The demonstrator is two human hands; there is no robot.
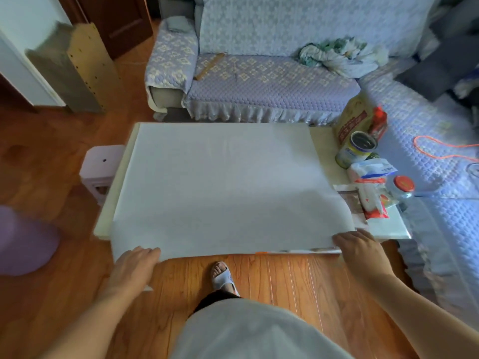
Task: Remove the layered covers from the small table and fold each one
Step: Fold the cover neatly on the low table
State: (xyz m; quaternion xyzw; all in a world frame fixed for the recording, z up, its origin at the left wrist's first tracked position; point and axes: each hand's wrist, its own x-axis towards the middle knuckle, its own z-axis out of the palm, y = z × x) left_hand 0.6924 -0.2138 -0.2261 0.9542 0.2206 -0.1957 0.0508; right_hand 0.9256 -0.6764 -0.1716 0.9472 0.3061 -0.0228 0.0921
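While the pale white cloth cover (223, 182) drapes the cream low table (326, 146), left hand (134, 265) and right hand (359, 246) grip its near edge, fingers pressed together.

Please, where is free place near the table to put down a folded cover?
Free: the sofa seat between the wooden stick and the crumpled cloth; also the wooden floor on the near side of the table. Crowded: the table's right end, with a can, bags and a jar.

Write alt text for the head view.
Both hands, left hand and right hand, grip the near edge of a white cover spread over a small table. Jars and packets crowd its right end.
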